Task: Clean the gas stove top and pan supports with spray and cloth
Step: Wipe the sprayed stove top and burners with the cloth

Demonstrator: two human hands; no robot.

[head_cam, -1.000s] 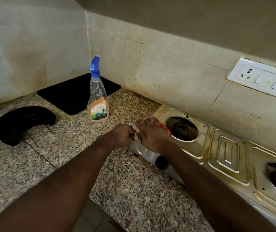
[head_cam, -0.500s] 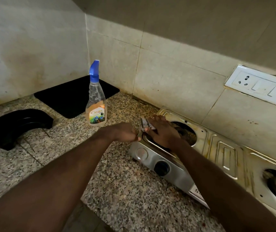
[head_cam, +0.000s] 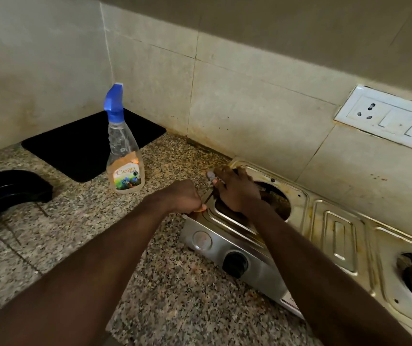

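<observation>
At centre frame the right hand [head_cam: 237, 189] lies palm-down on the steel gas stove [head_cam: 334, 228], fingers pressed over a small cloth [head_cam: 210, 174] whose pale corner peeks out at the stove's upper-left corner; the left hand [head_cam: 183, 197] is curled into a fist, thumb pinching the stove's left edge; the spray bottle [head_cam: 124, 156] stands upright on the granite counter [head_cam: 57, 233] left of centre, apart from both hands; a burner opening [head_cam: 278, 201] sits just right of the right hand

Dim, warm, even light with soft shadows; wide-angle bending at the edges, and perhaps slight blur throughout.
</observation>
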